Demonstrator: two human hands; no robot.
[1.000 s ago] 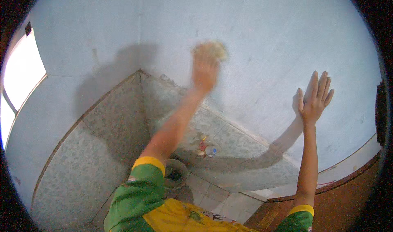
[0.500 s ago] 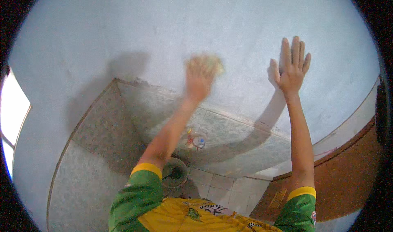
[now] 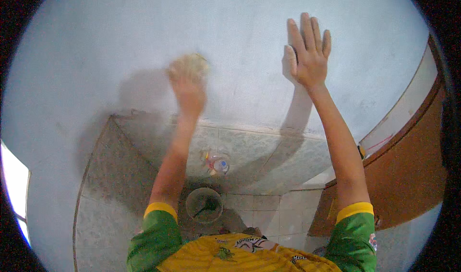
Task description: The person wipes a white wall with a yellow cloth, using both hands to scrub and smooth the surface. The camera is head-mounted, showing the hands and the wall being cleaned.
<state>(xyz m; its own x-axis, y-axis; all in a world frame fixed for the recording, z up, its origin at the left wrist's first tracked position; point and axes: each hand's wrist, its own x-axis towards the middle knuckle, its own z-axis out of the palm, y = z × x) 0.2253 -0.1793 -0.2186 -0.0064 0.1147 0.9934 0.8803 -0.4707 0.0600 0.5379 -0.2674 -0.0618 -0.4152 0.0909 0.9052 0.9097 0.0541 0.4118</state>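
My left hand (image 3: 188,92) is raised to the pale bluish wall (image 3: 245,70), fingers closed over a pale yellow sponge or cloth (image 3: 200,63). Motion smears the hand and what it holds, so the exact kind is unclear. Over to the right and a little higher, my right hand (image 3: 309,65) lies on the same wall, palm toward it, with fingers stretched out and nothing in it. Both forearms reach up from green sleeves with yellow cuffs.
Grey patterned tiles (image 3: 240,147) cover the lower wall. Against them stands a clear plastic bottle (image 3: 221,164) with a blue cap. A round bucket (image 3: 204,205) with something dark inside sits below. At the right is a brown wooden door (image 3: 408,176); a bright window (image 3: 14,185) is at the left.
In the picture, my left hand with the yellow sponge or cloth has shifted left. My right hand appears further left and higher. The whole view has also shifted, with the bucket showing more fully.
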